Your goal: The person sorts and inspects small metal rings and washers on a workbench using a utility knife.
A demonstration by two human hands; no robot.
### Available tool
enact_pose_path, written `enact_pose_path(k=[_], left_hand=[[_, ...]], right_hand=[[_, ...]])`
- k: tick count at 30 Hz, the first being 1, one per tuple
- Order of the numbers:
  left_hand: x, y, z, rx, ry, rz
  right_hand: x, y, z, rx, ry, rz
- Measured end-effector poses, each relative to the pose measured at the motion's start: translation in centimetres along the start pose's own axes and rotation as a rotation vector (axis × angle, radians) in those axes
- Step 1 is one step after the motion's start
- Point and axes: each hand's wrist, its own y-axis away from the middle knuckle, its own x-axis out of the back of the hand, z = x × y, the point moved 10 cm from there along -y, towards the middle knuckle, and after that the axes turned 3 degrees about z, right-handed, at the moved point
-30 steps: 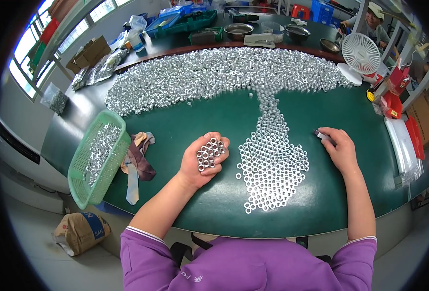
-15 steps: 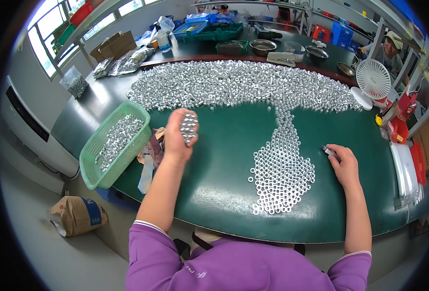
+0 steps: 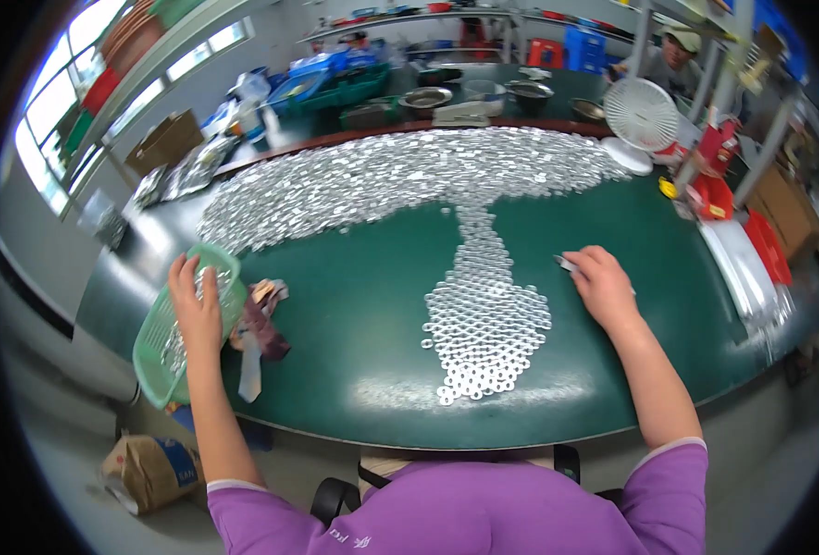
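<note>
Over the light green plastic basket (image 3: 143, 365) at the left, my left hand (image 3: 198, 305) is open with its fingers spread. Small silver metal pieces lie in that basket beneath it, partly hidden by the hand. My right hand (image 3: 604, 285) rests at the right of the table, its fingers closed on a small flat grey metal piece (image 3: 567, 265) whose exact kind I cannot make out. Between the hands lies a single-layer patch of silver metal rings (image 3: 485, 324). A narrow neck of rings joins it to a long heap of the same pieces (image 3: 382, 176) farther back.
Crumpled cloths (image 3: 260, 324) lie beside the basket on the green table (image 3: 354, 314). A white fan (image 3: 641, 116) stands at the back right, near red bins (image 3: 711, 197) and clear plastic bags (image 3: 738, 268). Metal bowls (image 3: 426, 97) sit behind the heap. Another person (image 3: 670, 65) is beyond the fan.
My left hand, which held several metal pieces, has moved left to the basket and opened, no longer showing them. The whole view has shifted; my right hand keeps its grip.
</note>
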Motion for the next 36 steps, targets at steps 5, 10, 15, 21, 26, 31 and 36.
enact_pose_path(k=[5,10,15,21,26,31,36], left_hand=[[-1.4,5.9,8.7,-0.166,0.219,-0.211],[-2.5,13.1,12.5,-0.3,0.084,-0.42],[-1.5,16.8,13.9,-0.2,0.2,-0.392],[-0.9,16.8,14.8,-0.169,0.19,-0.321],[-1.3,16.6,14.7,-0.144,0.189,-0.338],[-1.7,16.7,14.3,-0.135,0.164,-0.359],[-1.9,16.6,14.4,-0.133,0.135,-0.371]], right_hand=[[-1.0,-1.1,0.8,0.042,0.06,-0.118],[5.8,-1.1,12.0,-0.306,0.04,0.035],[13.4,1.4,28.7,-0.701,0.095,0.438],[16.5,0.1,36.6,-0.863,0.324,0.484],[17.8,1.0,43.2,-1.134,0.227,0.484],[16.7,-0.9,44.1,-1.256,0.249,0.3],[15.8,-0.8,46.0,-1.366,0.117,0.294]])
